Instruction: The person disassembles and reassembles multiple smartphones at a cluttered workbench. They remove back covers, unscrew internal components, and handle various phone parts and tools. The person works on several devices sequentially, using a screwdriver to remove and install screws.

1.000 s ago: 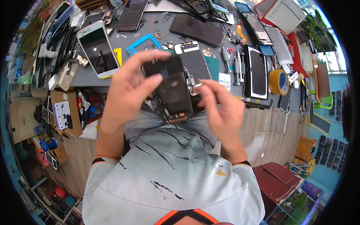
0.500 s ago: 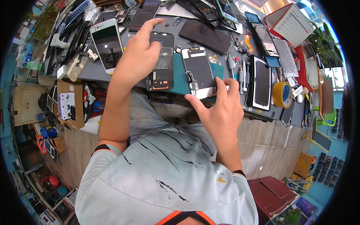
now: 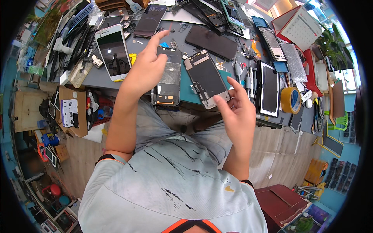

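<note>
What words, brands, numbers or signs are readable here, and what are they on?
Dark phone at the top: lit clock digits, not copied out here.
Red-and-white calendar: rows of print, too small to read.
White panel at the brown carton: print too small.
Display panel in the right hand: no readable lettering.
Anything else is too small or blurred.

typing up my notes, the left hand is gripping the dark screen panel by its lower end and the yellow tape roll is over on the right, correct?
Not quite: the head view shows the right hand gripping the dark screen panel by its lower end; the left hand is at the phone frame. The yellow tape roll is over on the right.
</note>
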The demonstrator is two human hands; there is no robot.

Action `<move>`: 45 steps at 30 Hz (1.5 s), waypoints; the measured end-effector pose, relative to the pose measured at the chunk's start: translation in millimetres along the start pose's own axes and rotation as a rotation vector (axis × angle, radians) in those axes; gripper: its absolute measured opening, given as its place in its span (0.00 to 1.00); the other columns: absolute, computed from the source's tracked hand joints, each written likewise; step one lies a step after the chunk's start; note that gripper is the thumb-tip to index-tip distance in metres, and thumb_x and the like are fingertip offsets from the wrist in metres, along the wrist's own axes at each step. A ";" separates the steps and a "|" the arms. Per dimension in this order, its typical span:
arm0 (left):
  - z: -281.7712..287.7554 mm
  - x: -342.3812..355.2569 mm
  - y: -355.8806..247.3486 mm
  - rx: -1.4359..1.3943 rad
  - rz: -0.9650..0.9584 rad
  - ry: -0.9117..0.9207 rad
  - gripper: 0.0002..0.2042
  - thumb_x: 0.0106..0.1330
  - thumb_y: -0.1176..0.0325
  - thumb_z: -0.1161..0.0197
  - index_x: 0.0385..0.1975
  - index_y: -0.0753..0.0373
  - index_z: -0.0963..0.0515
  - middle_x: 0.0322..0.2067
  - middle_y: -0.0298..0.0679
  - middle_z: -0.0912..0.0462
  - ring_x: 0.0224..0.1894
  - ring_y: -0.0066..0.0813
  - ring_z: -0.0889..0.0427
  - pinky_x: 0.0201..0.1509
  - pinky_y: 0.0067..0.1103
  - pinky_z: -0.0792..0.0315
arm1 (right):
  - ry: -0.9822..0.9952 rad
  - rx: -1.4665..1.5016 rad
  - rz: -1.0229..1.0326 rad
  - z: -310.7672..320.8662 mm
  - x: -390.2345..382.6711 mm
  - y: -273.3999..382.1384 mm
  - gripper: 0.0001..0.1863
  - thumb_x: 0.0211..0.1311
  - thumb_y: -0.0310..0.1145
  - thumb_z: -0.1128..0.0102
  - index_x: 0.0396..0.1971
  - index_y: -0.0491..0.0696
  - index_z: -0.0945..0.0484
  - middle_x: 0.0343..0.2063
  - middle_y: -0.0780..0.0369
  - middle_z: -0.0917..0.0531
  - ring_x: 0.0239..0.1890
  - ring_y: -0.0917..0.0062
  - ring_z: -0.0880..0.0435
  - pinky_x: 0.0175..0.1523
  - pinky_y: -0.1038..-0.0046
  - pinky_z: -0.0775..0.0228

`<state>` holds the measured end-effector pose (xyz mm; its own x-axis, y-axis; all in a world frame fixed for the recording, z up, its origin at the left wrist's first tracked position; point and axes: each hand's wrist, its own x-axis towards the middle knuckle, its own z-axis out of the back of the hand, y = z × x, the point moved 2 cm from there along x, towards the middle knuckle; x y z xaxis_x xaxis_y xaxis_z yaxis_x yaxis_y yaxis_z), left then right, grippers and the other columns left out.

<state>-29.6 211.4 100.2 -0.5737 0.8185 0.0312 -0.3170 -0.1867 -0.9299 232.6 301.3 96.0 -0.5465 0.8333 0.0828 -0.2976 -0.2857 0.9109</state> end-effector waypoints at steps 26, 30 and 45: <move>-72.7 -49.4 -28.4 -0.941 0.167 0.152 0.17 0.79 0.72 0.37 0.63 0.70 0.28 0.56 0.56 0.15 0.53 0.48 0.08 0.53 0.41 0.09 | -0.114 0.194 0.235 4.1 -10.3 5.6 0.17 0.69 0.24 0.27 0.57 0.42 0.14 0.50 0.56 0.14 0.41 0.74 0.11 0.44 0.74 0.15; -60.5 -47.8 -35.9 -0.915 0.204 0.124 0.16 0.79 0.72 0.38 0.61 0.72 0.28 0.52 0.57 0.15 0.53 0.54 0.09 0.44 0.46 0.07 | -0.481 -0.614 0.451 47.0 7.7 -20.7 0.11 0.59 0.28 0.20 0.41 0.45 0.12 0.49 0.59 0.17 0.43 0.65 0.22 0.47 0.63 0.28; -71.0 -44.4 -33.5 -0.976 0.197 0.260 0.30 0.78 0.75 0.40 0.77 0.70 0.42 0.54 0.53 0.14 0.48 0.48 0.07 0.43 0.40 0.07 | -0.429 -0.822 0.428 56.9 1.9 -37.9 0.21 0.53 0.38 0.15 0.45 0.48 0.13 0.52 0.62 0.19 0.46 0.65 0.24 0.53 0.61 0.33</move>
<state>60.1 220.0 103.9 -0.3310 0.9351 -0.1266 0.5837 0.0974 -0.8061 287.5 340.6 84.6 -0.4543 0.6385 0.6212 -0.6767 -0.7009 0.2255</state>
